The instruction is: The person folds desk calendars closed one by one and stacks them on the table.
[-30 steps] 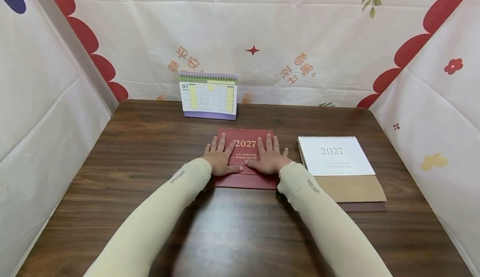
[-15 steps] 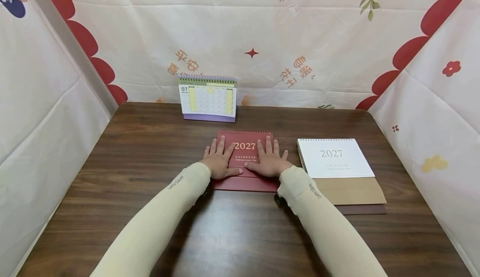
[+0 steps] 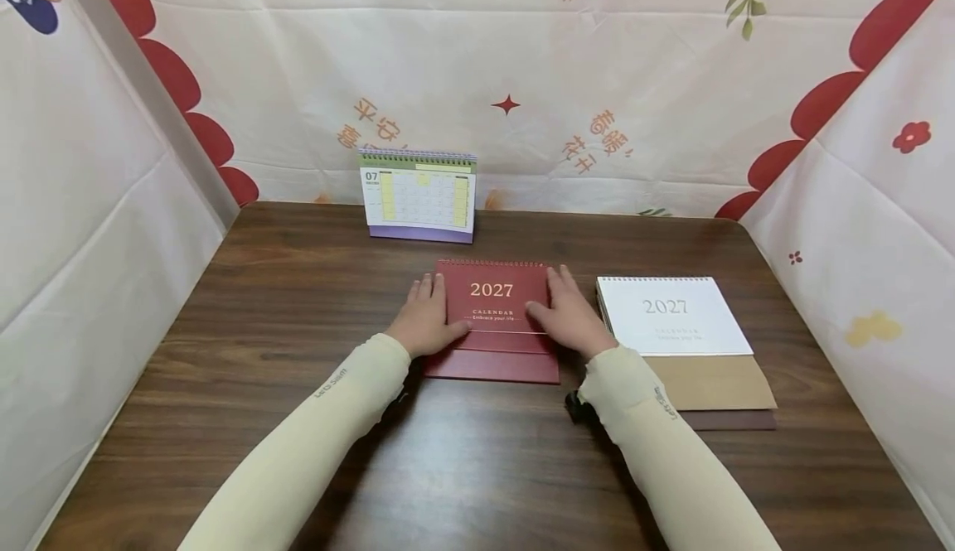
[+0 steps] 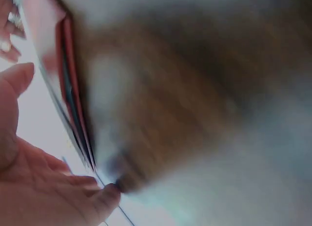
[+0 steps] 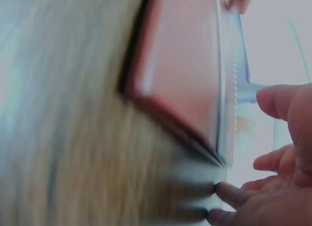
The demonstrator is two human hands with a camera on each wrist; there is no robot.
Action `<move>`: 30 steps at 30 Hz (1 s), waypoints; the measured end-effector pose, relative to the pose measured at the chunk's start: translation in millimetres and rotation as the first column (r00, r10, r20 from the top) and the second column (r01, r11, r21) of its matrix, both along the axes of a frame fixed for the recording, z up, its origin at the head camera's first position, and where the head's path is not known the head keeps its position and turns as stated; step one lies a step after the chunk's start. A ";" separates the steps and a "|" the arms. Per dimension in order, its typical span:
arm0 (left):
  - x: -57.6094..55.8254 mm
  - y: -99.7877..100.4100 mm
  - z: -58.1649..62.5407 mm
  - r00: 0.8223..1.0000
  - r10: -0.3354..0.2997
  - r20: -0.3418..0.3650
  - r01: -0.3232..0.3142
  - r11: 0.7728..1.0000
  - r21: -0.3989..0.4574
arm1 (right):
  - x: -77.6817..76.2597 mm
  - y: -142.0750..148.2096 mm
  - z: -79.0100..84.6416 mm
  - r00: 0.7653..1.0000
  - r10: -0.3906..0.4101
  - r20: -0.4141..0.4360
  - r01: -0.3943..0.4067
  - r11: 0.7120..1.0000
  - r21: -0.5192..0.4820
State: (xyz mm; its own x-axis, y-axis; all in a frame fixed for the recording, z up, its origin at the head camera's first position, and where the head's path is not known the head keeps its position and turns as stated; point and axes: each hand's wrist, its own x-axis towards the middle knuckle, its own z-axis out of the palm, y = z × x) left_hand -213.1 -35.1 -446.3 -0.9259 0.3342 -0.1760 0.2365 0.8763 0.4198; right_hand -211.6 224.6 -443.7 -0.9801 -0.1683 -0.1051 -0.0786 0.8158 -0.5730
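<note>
A red 2027 desk calendar [image 3: 496,276] lies flat on the table, its spiral binding on the far side. Along its left edge is my left hand [image 3: 424,319], fingers extended and thumb reaching over the cover's lower left. My right hand [image 3: 573,315] is at the right edge, thumb over the cover's side and fingers pointing away from me. The right wrist view has the calendar's corner [image 5: 190,128] beside spread fingers, with fingertips at the table. In the left wrist view the thumb [image 4: 19,77] stands apart from the fingers; the table there is blurred.
To the right lies a white 2027 calendar [image 3: 671,315] with a brown base, close to my right forearm. A calendar with a green top and purple base [image 3: 421,195] stands upright at the back left. Printed cloth [image 3: 507,54] hangs around the wooden table [image 3: 298,302].
Both hands, which lay flat on the red calendar's cover, have drawn apart to its left and right edges. More of the cover shows; the calendars hold their places.
</note>
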 end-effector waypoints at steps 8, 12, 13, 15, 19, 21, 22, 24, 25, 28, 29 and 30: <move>4.7 -10.7 5.7 0.998 0.065 -0.002 -0.064 0.996 0.057 | 9.3 15.8 -2.0 0.999 -0.049 0.011 0.049 0.998 0.028; 4.6 -7.3 7.7 0.995 0.089 0.044 -0.095 0.985 0.146 | 11.3 12.1 -4.3 0.998 -0.067 -0.005 0.067 0.998 0.007; 4.7 -6.6 8.3 0.992 0.112 0.064 -0.122 0.977 0.174 | 11.7 11.0 -4.8 0.997 -0.081 -0.005 0.081 0.997 -0.007; 5.7 -5.8 9.8 0.982 0.163 0.094 -0.180 0.959 0.217 | 12.4 9.5 -5.9 0.994 -0.106 0.004 0.106 0.994 -0.036; 9.6 -5.0 12.8 0.965 0.225 0.132 -0.254 0.925 0.282 | 14.0 8.0 -4.9 0.990 -0.133 0.038 0.136 0.985 -0.107; 12.2 -4.4 14.5 0.958 0.241 0.154 -0.280 0.901 0.331 | 15.3 8.4 -1.7 0.987 -0.149 0.064 0.157 0.976 -0.148; 13.8 -3.9 15.5 0.953 0.249 0.171 -0.296 0.884 0.362 | 16.1 8.8 0.7 0.985 -0.158 0.067 0.167 0.973 -0.163; 17.9 -2.4 18.9 0.945 0.257 0.204 -0.322 0.844 0.429 | 18.1 9.3 7.2 0.983 -0.168 0.075 0.180 0.961 -0.211; 19.9 -1.5 20.7 0.943 0.261 0.207 -0.329 0.830 0.450 | 19.1 9.8 10.6 0.983 -0.171 0.074 0.183 0.954 -0.236; 26.4 2.1 28.0 0.947 0.270 0.174 -0.321 0.815 0.483 | 22.3 12.5 21.9 0.983 -0.175 0.051 0.182 0.938 -0.294; 28.7 3.8 30.6 0.951 0.269 0.152 -0.309 0.815 0.490 | 23.4 14.0 26.0 0.983 -0.177 0.049 0.183 0.932 -0.312; 30.5 5.6 32.7 0.955 0.270 0.125 -0.296 0.818 0.493 | 24.5 16.0 29.7 0.982 -0.181 0.045 0.186 0.928 -0.324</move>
State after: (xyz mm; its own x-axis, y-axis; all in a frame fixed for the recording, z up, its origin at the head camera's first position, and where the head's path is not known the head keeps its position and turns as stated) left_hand -182.5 -29.4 -413.6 -0.9882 0.1132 -0.1029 -0.0206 0.5679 0.8228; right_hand -187.1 240.6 -414.0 -0.9960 -0.0130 -0.0888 0.0645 0.5836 -0.8094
